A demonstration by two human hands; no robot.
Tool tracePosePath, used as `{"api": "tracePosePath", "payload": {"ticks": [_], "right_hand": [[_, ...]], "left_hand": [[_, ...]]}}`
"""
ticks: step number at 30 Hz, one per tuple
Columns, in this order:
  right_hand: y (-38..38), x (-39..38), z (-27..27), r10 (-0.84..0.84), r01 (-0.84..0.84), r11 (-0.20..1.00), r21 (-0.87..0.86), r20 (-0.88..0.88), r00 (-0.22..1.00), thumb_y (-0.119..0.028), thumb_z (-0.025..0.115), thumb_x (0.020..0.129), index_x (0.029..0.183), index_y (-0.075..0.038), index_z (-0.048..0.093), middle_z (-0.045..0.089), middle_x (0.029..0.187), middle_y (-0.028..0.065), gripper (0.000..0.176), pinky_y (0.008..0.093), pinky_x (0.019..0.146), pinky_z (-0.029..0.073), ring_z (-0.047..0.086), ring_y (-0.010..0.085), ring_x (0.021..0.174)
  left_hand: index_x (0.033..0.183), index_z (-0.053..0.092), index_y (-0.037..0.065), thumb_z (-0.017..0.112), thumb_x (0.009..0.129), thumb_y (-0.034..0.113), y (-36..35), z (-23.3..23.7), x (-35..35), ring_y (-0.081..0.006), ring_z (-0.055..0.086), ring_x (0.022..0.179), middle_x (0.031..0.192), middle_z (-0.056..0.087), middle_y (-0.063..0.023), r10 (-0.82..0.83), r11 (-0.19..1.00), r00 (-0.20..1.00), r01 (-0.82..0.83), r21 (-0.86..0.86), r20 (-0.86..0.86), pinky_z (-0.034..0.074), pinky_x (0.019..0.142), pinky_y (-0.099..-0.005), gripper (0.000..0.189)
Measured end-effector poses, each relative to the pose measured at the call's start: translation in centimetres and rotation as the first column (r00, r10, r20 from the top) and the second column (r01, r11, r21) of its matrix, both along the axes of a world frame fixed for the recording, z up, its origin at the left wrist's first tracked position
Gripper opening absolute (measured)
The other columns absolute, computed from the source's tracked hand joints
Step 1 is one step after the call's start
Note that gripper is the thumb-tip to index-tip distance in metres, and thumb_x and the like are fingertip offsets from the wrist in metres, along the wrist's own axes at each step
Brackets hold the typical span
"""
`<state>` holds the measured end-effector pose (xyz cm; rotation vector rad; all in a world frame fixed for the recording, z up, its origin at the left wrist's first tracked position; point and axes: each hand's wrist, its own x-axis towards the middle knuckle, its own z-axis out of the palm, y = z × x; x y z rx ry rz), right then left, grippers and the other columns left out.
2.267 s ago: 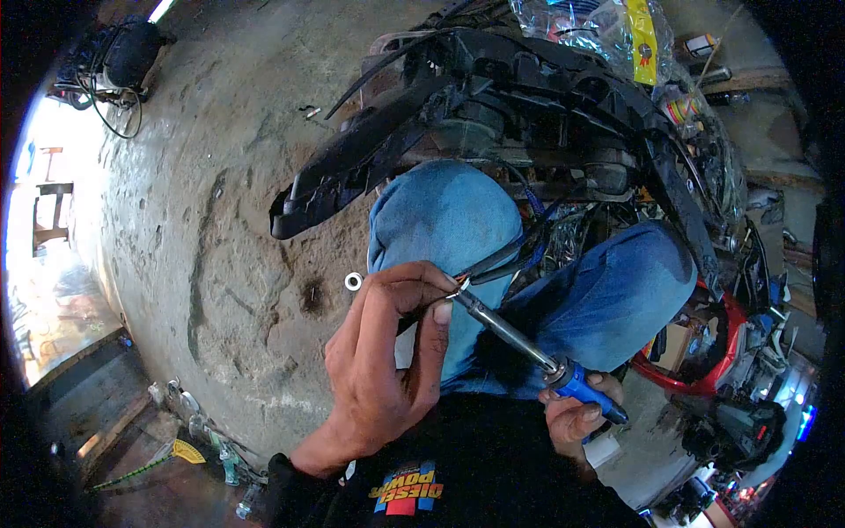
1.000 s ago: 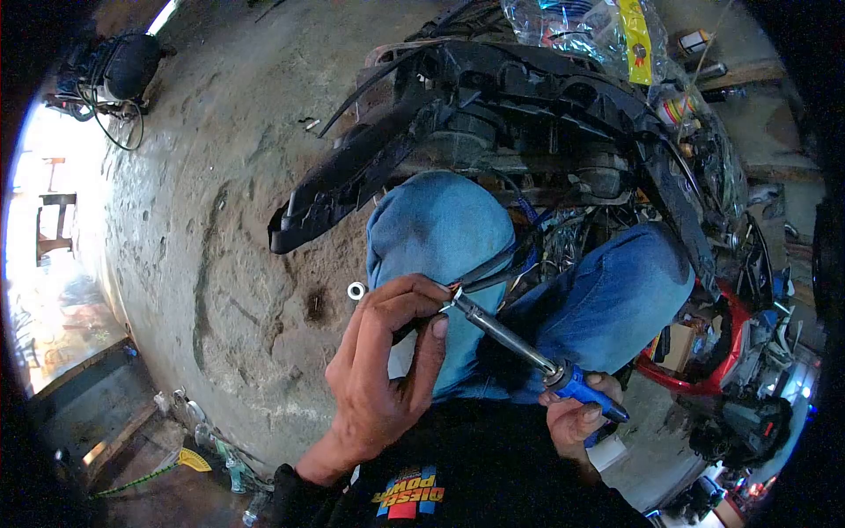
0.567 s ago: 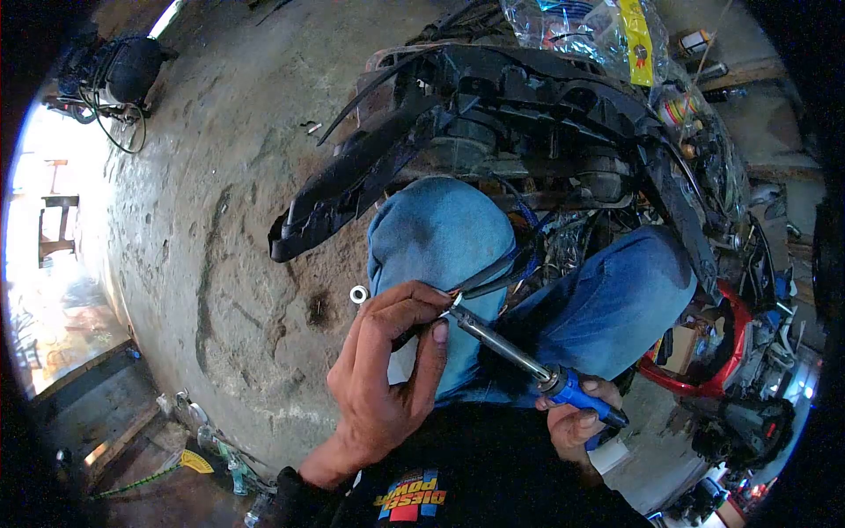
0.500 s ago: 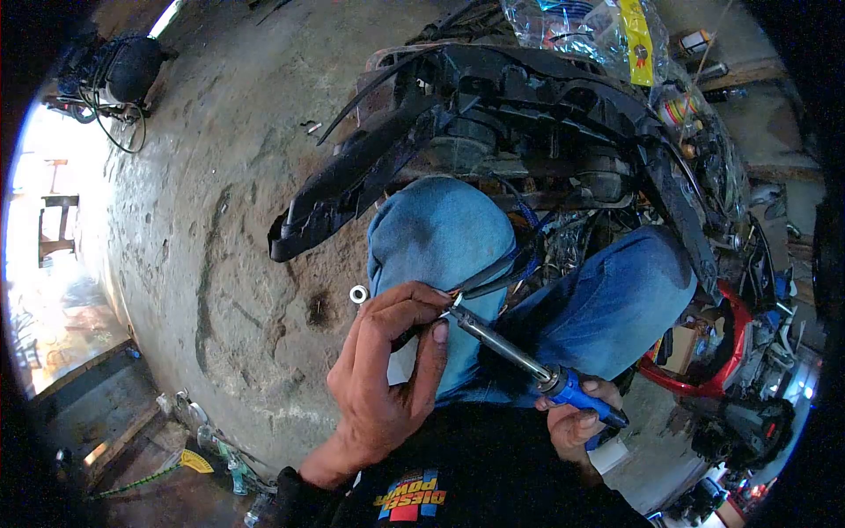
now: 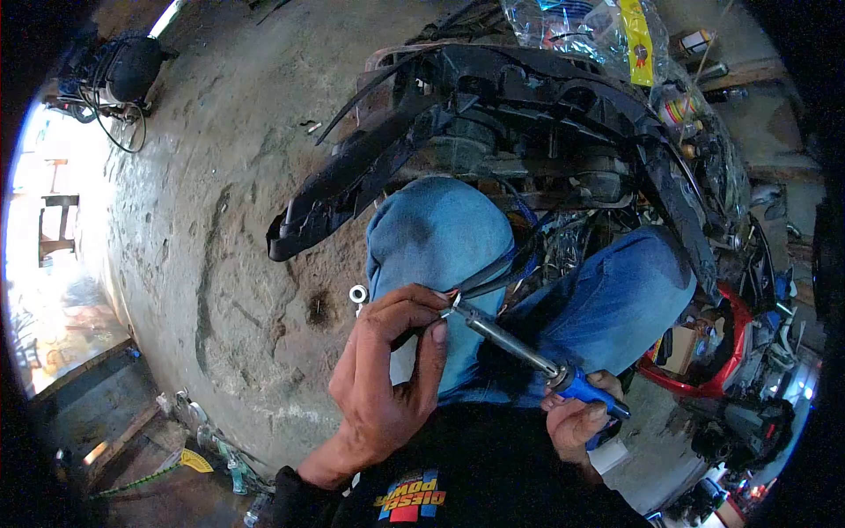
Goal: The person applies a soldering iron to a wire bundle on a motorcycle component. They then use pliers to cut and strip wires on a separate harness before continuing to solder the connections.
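My left hand (image 5: 387, 370) pinches thin wires (image 5: 455, 294) at the end of a dark cable (image 5: 493, 275), above my bent knee in blue jeans (image 5: 436, 229). In my right hand (image 5: 581, 418) is the blue handle of a soldering iron (image 5: 519, 349). The iron's metal shaft points up and left, and its tip is at the wires beside my left fingertips. Whether the tip touches them is too small to tell. A white roll-like piece (image 5: 358, 295) shows just left of my left hand.
A large black plastic frame (image 5: 546, 79) lies beyond my knees. Plastic bags (image 5: 572, 22) are at the top right, a red curved part (image 5: 735, 343) at the right. A black machine with hoses (image 5: 132, 70) stands at the upper left on the concrete floor (image 5: 238, 220).
The soldering iron and my right hand have shifted slightly to the right. My left hand has barely moved and keeps its pinch on the wires.
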<state>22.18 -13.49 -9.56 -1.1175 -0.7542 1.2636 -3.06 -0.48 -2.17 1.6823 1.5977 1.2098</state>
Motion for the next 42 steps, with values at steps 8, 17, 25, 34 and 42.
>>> {"api": "tracePosePath", "payload": {"ticks": [8,17,25,34,42], "right_hand": [[0.3,-0.2,0.0,0.001,-0.001,0.999,0.038,-0.008,1.0,-0.045,0.066,0.1,0.133,-0.013,0.047,0.066,0.106,0.0254,0.049,0.0388,0.064,0.059,0.068,0.0293,0.083],[1.0,-0.5,0.4,0.018,-0.015,0.999,0.044,-0.068,0.997,-0.041,0.065,0.101,0.132,-0.011,0.048,0.066,0.108,0.0284,0.046,0.0405,0.065,0.06,0.069,0.03,0.082],[2.1,-0.8,1.5,0.018,-0.019,1.0,-0.022,-0.072,0.997,-0.045,0.061,0.102,0.132,-0.01,0.045,0.066,0.103,0.0239,0.048,0.0381,0.064,0.061,0.07,0.0296,0.083],[1.6,-0.7,0.9,-0.03,0.03,1.0,0.005,-0.013,0.999,-0.048,0.06,0.102,0.132,-0.011,0.044,0.066,0.102,0.0209,0.05,0.0352,0.063,0.06,0.069,0.0269,0.082],[1.6,-0.2,0.9,0.032,-0.033,0.999,-0.014,-0.053,0.998,-0.048,0.061,0.102,0.133,-0.013,0.045,0.066,0.102,0.0217,0.049,0.0394,0.065,0.06,0.068,0.0282,0.083]], "left_hand": [[0.101,0.06,-0.004,0.065,0.09,-0.01,0.0,-0.2,0.2,-0.0241,0.072,0.092,0.101,0.072,-0.0204,0.013,1.0,0.999,-0.013,0.023,-0.03,0.058,0.079,-0.0323,0.013],[0.099,0.061,-0.004,0.064,0.09,-0.009,0.2,0.6,0.4,-0.0226,0.071,0.09,0.1,0.073,-0.02,0.033,0.999,0.999,-0.034,-0.025,-0.027,0.057,0.079,-0.0318,0.011],[0.098,0.06,-0.004,0.065,0.089,-0.009,0.3,0.5,0.1,-0.0246,0.072,0.091,0.099,0.072,-0.0206,0.013,0.999,1.0,-0.014,-0.033,-0.024,0.056,0.081,-0.0332,0.011],[0.099,0.061,-0.005,0.066,0.09,-0.007,0.4,0.5,0.0,-0.026,0.072,0.091,0.099,0.072,-0.0208,0.011,1.0,1.0,-0.011,-0.004,-0.026,0.056,0.082,-0.0344,0.01],[0.098,0.061,-0.004,0.065,0.091,-0.006,0.4,0.6,0.0,-0.0251,0.071,0.09,0.098,0.072,-0.0199,0.022,0.999,1.0,-0.022,-0.036,-0.004,0.056,0.081,-0.0337,0.008]]}}
